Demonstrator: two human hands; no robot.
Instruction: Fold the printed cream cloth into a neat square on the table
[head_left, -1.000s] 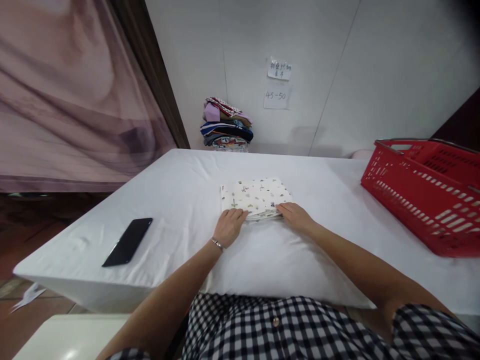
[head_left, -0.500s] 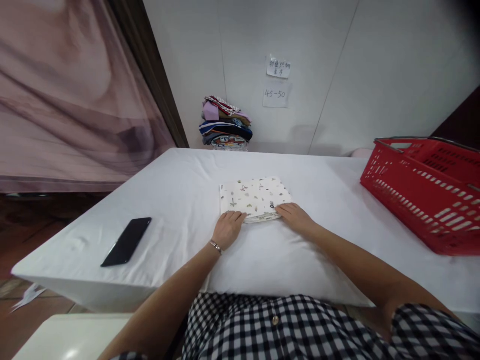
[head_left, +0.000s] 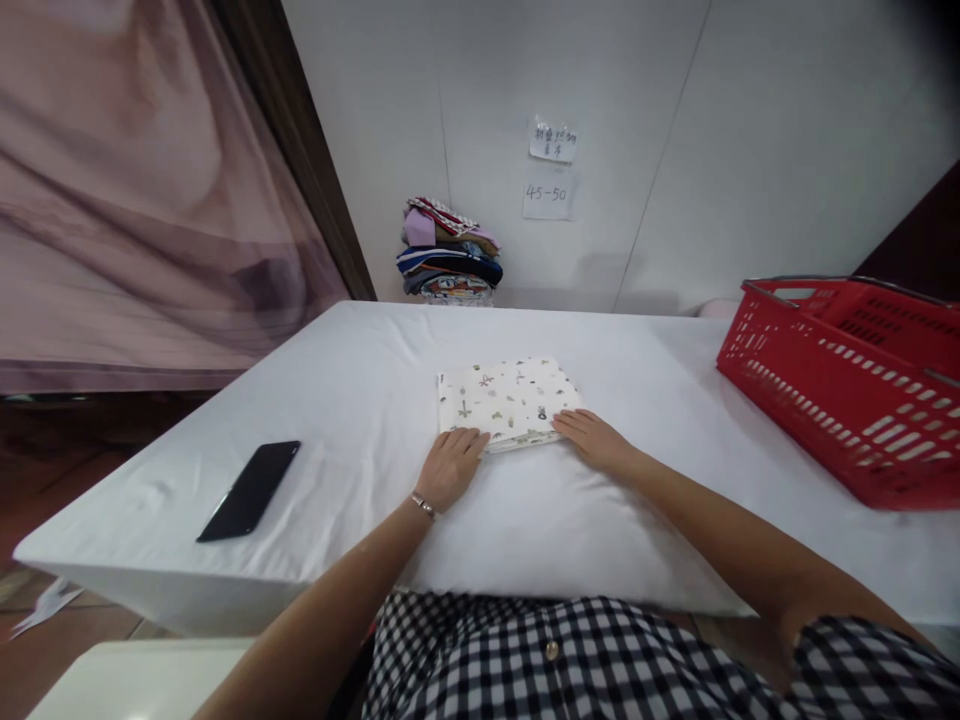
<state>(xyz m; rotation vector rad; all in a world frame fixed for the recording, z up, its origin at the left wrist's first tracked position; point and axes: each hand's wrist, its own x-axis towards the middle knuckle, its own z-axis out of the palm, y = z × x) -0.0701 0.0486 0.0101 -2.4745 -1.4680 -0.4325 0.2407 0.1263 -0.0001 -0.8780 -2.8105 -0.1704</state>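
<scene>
White printed cloth (head_left: 510, 395) — folded — lies flat on the table (head_left: 645, 385).

A: Contacts?
B: Left hand (head_left: 452, 468) on folded cloth (head_left: 506, 398), near-left corner; right hand (head_left: 592, 438) on its near-right corner.
A: Around the cloth?
B: Black phone (head_left: 250, 492) left, red basket (head_left: 832, 390) right, fabric stack (head_left: 450, 258) beyond.

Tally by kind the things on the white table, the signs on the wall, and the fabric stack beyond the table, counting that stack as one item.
Folded patterned cloth: 1
Black phone: 1
Red basket: 1
Signs, upper sign and lower sign: 2
Fabric stack: 1
Total: 6
</scene>
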